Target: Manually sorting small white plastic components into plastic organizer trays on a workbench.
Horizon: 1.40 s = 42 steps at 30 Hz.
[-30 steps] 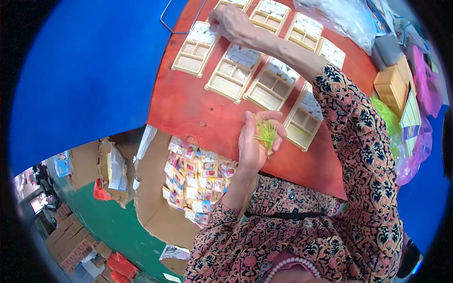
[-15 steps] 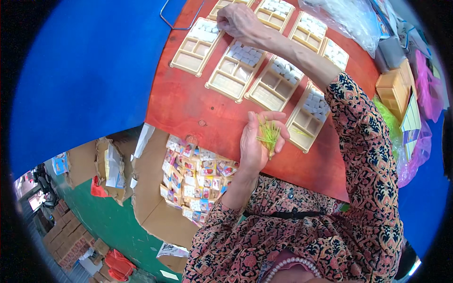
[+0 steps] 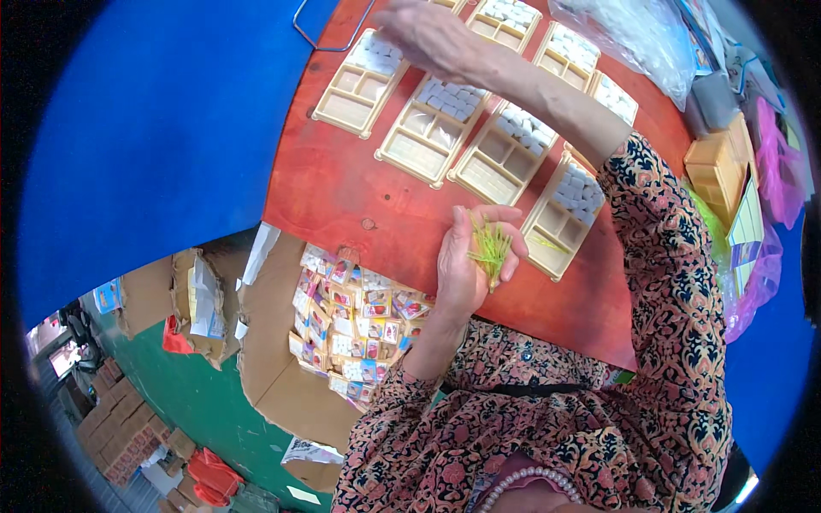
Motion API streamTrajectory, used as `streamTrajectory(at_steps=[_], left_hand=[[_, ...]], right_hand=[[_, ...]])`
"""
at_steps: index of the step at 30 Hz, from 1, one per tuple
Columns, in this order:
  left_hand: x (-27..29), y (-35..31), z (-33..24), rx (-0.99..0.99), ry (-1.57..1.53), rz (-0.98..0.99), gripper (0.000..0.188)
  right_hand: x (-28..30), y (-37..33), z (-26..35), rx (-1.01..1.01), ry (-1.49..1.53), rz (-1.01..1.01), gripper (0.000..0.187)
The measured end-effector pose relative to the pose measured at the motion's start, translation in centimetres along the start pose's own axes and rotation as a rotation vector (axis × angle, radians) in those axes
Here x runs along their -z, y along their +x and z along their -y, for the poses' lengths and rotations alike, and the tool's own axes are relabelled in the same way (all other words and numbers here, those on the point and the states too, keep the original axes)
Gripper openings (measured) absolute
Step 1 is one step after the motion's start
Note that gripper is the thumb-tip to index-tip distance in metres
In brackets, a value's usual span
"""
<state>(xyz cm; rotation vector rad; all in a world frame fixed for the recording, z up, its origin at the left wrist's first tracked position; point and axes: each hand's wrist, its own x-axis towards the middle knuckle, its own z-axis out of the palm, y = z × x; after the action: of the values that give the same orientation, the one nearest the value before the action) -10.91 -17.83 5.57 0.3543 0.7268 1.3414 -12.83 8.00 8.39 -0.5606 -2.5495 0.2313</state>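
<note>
Cupped in my left hand is a small bunch of thin yellow-green sticks, held near the table's close edge. My right hand reaches across to the far left, over the top end of a beige divided tray; its fingers are smeared by motion and partly cut off by the view's edge. Small white blocks fill that tray's far compartment. More such trays stand in rows. In the nearest right tray, a yellow-green stick lies in a near compartment.
The trays stand on a red table. Beside its near left edge is an open cardboard box with many small coloured packets. Clear plastic bags and stacked beige trays lie at the right. A blue surface adjoins on the left.
My right hand has drawn slightly up and left, off the white blocks of the far left tray. My left hand still holds the yellow-green sticks in nearly the same place.
</note>
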Motion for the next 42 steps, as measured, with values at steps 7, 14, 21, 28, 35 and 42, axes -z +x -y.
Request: streamTrajectory(at_steps=[7, 14, 21, 28, 35, 42], left_hand=[[0.0, 0.2, -0.4, -0.003, 0.028, -0.016, 0.066], [-1.2, 1.2, 0.4, -0.006, 0.007, -0.003, 0.065], [-2.7, 1.2, 1.2, -0.041, 0.005, -0.020, 0.064], [-2.4, -1.1, 2.6, 0.002, -0.065, -0.067, 0.065], [-2.9, -2.3, 2.8, 0.069, -0.181, -0.117, 0.066], [-6.4, -4.1, 6.2, 0.091, -0.027, 0.013, 0.074]], right_hand=[[-1.9, -2.4, 3.0, 0.030, -0.169, 0.215, 0.069], [-0.6, -2.3, 2.1, 0.032, -0.237, 0.222, 0.083], [-0.7, -2.9, 2.2, 0.015, -0.287, 0.223, 0.074], [5.3, -7.4, 4.5, 0.105, 0.038, 0.415, 0.038], [10.0, -18.5, 8.1, 0.166, 0.437, 0.277, 0.021], [13.0, -24.8, 10.1, -0.037, 0.510, 0.254, 0.019]])
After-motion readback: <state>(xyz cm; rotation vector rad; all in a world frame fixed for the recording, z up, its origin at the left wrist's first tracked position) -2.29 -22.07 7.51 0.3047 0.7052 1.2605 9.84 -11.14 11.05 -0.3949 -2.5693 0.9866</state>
